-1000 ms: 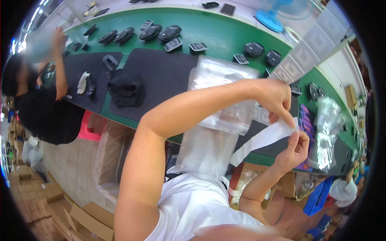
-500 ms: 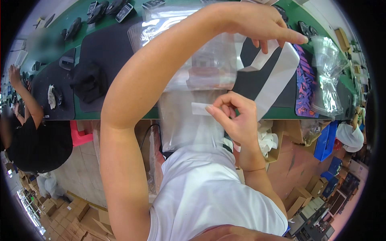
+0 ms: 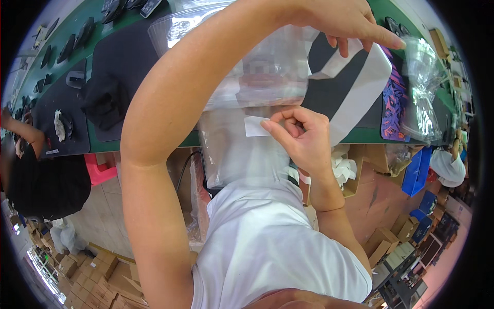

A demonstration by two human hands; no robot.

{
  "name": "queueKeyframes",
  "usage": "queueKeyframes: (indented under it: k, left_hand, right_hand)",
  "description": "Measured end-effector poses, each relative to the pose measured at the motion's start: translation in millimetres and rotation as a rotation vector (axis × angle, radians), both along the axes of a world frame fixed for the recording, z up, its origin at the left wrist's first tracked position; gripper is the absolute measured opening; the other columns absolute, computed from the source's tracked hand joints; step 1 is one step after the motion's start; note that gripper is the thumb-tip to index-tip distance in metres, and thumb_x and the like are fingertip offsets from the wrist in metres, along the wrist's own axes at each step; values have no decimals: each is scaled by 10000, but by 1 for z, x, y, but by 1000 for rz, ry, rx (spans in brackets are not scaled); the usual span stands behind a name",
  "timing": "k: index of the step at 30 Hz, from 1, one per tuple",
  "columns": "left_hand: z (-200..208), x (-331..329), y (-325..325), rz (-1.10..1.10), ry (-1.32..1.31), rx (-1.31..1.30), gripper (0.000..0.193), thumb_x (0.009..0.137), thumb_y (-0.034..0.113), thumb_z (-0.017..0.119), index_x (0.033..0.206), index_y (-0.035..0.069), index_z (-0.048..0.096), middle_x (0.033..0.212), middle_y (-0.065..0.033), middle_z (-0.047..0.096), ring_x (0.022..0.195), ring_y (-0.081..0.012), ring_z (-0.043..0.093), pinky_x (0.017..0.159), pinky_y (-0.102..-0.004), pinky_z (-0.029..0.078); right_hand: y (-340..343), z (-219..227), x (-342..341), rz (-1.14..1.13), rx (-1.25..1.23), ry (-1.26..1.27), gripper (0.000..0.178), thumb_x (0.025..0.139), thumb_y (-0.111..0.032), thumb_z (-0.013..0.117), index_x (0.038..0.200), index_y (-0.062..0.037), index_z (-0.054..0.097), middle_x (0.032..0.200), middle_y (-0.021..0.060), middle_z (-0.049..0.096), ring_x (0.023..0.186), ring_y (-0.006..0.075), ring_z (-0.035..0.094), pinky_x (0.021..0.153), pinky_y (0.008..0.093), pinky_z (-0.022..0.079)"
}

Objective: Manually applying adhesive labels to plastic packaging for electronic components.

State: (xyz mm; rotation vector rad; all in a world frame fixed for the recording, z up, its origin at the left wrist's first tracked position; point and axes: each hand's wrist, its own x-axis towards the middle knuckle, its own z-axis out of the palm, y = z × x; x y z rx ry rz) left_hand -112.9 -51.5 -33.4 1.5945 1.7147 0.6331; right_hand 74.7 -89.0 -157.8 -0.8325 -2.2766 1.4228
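My right hand [image 3: 303,135] pinches a small white sticker label [image 3: 256,126] between thumb and fingertips. The label lies over the lower part of a clear plastic bag [image 3: 226,159], which hangs past the table's front edge to my white shirt. Whether the label touches the film I cannot tell. My left arm reaches across the bags, with my left hand [image 3: 342,23] at the upper right. Its curled fingers hold a long white paper strip [image 3: 363,90], bent in a loop down behind my right wrist. More clear bags [image 3: 272,67] lie stacked under my left forearm.
Left on the green table are a dark cloth bundle [image 3: 105,103] and black mats. A colourful patterned mat [image 3: 393,110] and bundled clear bags [image 3: 422,92] lie right. Below stand a carton with white paper scraps [image 3: 345,172] and a blue bin [image 3: 418,172]. A co-worker in black [image 3: 46,180] sits left.
The label and my right hand appear slightly higher in view, and the label shows a wider face. My left hand has shifted a little up and right with the strip.
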Motion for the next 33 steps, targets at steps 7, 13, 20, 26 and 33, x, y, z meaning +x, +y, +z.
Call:
queueKeyframes:
  k: [7,13,20,26,33]
  left_hand:
    - [-2,-22,4,-371,-287,188,741,969,659,471,1088,-38,692,896,-167,714,784,-195,675,721,-332,537]
    - [-39,-19,23,-328,-297,173,479,1050,404,457,1304,43,642,1138,-98,698,866,-139,709,696,-226,478]
    - [-36,-16,26,-246,-353,106,505,1053,426,444,1335,44,614,1237,-140,674,893,-165,715,749,-260,494]
    - [-35,-19,22,-228,-350,88,509,1055,424,440,1342,38,609,1244,-151,672,890,-185,713,762,-277,500]
    - [-37,-26,27,-203,-420,94,482,1044,408,503,1326,35,621,1174,-94,661,888,-160,709,757,-269,496]
  right_hand:
    - [-11,-15,2,-131,387,63,215,752,-153,828,882,-62,683,638,45,537,521,176,515,476,333,404]
    - [-15,-39,4,113,753,252,359,760,-203,785,1077,-56,703,1085,76,660,982,242,620,866,399,464]
    - [-18,-20,38,609,603,-46,1261,626,-599,824,1531,67,253,1647,212,171,1548,340,94,1208,584,118]
    - [-16,-1,36,756,660,-183,1274,612,-604,832,1539,48,249,1645,234,144,1543,373,95,1205,587,112]
    - [19,16,50,854,604,149,788,736,-505,811,1303,2,601,1457,239,482,1403,367,418,1147,534,319]
